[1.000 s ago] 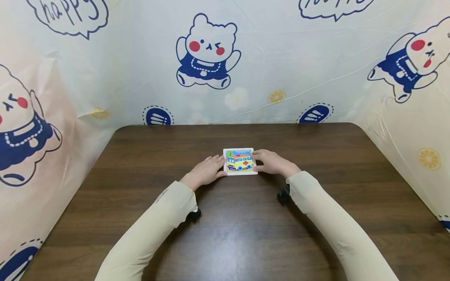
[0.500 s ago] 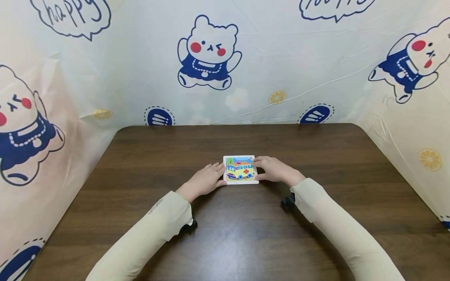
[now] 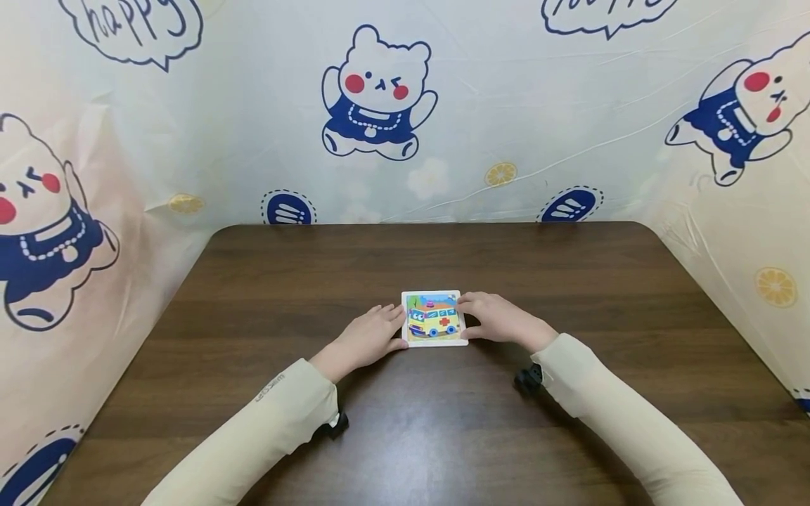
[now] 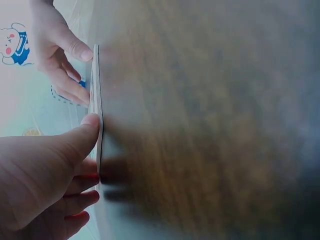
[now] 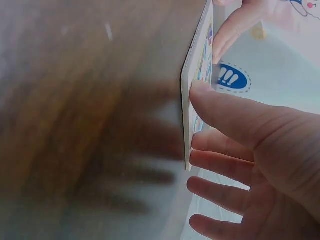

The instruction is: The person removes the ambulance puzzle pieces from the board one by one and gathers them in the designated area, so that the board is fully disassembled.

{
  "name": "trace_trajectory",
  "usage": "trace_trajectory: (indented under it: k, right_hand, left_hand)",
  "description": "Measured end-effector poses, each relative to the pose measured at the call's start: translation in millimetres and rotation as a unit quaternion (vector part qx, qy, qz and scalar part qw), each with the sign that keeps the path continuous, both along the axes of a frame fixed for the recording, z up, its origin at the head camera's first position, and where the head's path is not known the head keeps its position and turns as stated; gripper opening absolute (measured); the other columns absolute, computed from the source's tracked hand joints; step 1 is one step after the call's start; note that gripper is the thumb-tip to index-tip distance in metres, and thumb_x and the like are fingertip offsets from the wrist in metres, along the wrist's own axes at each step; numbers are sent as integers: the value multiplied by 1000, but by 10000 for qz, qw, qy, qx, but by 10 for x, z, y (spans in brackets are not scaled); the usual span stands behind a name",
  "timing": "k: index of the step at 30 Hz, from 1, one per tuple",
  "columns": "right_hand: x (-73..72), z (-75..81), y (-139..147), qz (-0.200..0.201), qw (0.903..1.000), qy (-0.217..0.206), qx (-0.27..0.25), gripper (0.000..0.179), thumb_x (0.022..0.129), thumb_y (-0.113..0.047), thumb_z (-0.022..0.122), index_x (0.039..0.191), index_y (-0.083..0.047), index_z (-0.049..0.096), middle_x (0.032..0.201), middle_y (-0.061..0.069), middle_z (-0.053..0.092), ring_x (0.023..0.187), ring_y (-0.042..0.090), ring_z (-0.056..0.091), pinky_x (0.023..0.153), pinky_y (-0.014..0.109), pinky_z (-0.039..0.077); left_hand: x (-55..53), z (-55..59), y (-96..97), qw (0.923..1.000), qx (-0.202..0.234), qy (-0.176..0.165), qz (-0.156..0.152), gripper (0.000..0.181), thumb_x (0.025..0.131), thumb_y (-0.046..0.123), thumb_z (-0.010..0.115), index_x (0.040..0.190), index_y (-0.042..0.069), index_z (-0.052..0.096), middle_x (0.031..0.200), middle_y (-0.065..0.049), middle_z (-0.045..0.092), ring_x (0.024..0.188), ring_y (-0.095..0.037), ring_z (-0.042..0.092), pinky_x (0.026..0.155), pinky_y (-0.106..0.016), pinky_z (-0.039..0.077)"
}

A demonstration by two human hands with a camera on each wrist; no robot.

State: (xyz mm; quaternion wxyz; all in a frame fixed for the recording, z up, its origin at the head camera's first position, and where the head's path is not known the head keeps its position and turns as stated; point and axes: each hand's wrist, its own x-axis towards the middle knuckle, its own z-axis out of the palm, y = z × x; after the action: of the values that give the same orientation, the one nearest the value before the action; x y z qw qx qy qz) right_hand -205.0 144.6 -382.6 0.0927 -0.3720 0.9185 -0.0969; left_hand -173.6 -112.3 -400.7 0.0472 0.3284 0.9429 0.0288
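A flat picture board [image 3: 433, 320] with a white border and a yellow cartoon ambulance lies face up on the brown table. At its left edge, my left hand [image 3: 370, 336] touches the border with thumb and fingertips, the fingers fairly straight. My right hand [image 3: 500, 320] touches the right edge the same way, thumb near the front corner. Seen from the left wrist, the board [image 4: 98, 85] is thin and edge-on, with the left thumb [image 4: 82, 137] on its rim. In the right wrist view the right thumb [image 5: 215, 102] rests on the rim, and two lower fingers extend past the board.
The wood-grain table [image 3: 405, 422] stretches out on all sides of the board. A printed cloth [image 3: 468, 105] with cartoon bears hangs behind and beside the table. Black wrist cameras show under the left cuff [image 3: 332, 425] and the right cuff [image 3: 528, 379].
The board has slid across the table toward me, with both hands staying at its side edges. Both forearms have drawn back and spread slightly.
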Motion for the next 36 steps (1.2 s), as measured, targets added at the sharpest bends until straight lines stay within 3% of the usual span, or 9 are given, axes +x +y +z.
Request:
trace_trajectory:
  k: [16, 27, 36]
  right_hand:
    - [62, 28, -14, 83, 9999, 69, -116, 48, 81, -27, 71, 117, 2, 60, 119, 18, 54, 107, 30, 52, 91, 43, 43]
    - [-30, 54, -170, -383, 9979, -328, -403, 39, 82, -26, 71, 113, -3, 64, 106, 11, 59, 88, 23, 55, 80, 38, 48]
    - [-167, 36, -394, -431, 9959, -445, -660, 38, 84, -22, 69, 115, -2, 62, 104, 9, 59, 90, 22, 56, 81, 36, 48]
  left_hand:
    - [98, 38, 4, 10000, 42, -17, 69, 61, 91, 39, 55, 133, -3, 45, 137, -16, 42, 127, -29, 37, 105, -39, 26]
    - [117, 38, 13, 9999, 12, -65, 81, 60, 91, 38, 55, 133, -3, 45, 137, -17, 42, 127, -30, 36, 105, -40, 27]
    - [109, 40, 20, 9999, 39, -78, 113, 61, 90, 38, 56, 133, -3, 45, 136, -16, 43, 127, -30, 37, 105, -40, 27]
